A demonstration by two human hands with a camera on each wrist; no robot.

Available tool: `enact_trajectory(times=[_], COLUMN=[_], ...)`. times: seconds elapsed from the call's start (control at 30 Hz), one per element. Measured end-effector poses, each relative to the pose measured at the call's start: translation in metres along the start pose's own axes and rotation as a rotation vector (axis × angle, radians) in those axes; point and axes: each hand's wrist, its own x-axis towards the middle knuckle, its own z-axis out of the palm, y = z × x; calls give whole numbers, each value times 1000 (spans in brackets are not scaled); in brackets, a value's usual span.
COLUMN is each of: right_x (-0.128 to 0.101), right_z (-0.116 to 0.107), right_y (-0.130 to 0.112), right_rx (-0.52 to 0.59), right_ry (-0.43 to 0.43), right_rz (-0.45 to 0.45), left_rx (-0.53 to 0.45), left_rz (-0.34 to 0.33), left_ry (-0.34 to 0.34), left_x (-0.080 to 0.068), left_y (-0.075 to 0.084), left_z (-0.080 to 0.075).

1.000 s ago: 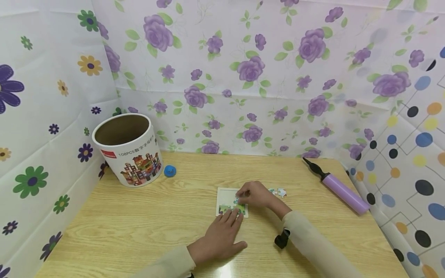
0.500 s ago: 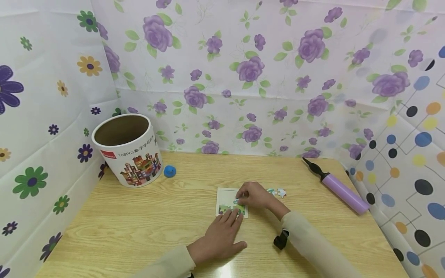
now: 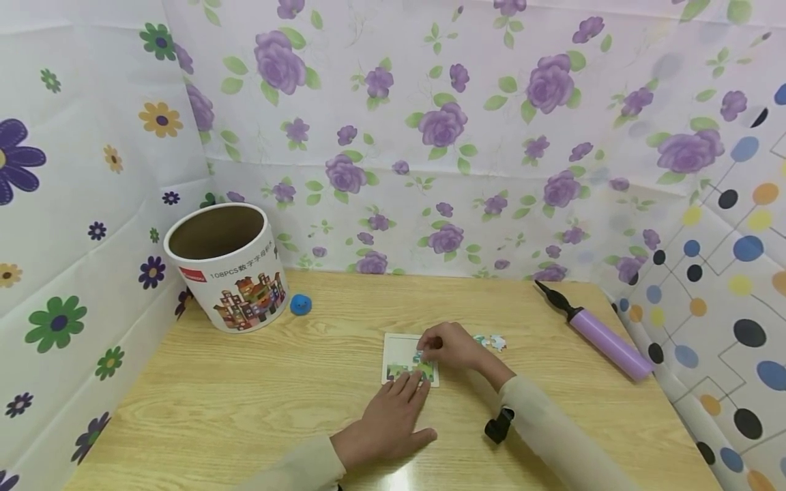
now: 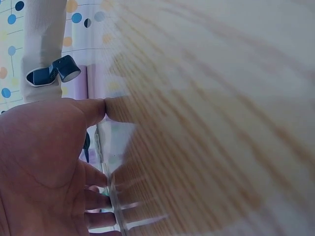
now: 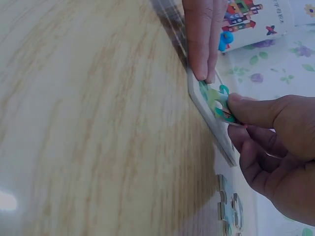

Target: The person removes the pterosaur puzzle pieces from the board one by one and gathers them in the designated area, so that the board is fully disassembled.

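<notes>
Green puzzle piece (image 3: 424,369) at board edge (image 3: 393,341)

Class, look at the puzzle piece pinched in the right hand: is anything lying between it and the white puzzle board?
Nothing visible. The right hand pinches the puzzle piece directly at the board; the left hand's fingertips press the board's near edge, beside the piece.

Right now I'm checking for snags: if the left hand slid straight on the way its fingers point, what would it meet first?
Probably the puzzle board: the left hand lies flat, fingertips at its near edge. Beyond is the right hand, holding a piece.
</notes>
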Motion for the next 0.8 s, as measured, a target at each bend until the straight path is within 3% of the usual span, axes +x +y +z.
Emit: enact_trajectory(times=[0.8], right_x=[-2], right_z=[-6], right_y=[4], right_rx=[43], right_ry=[3], right_rz=[35], left_rx=[40], left_rz=[6], left_ry=[2], left_x=[2], left_y=[-1], left_z=[3])
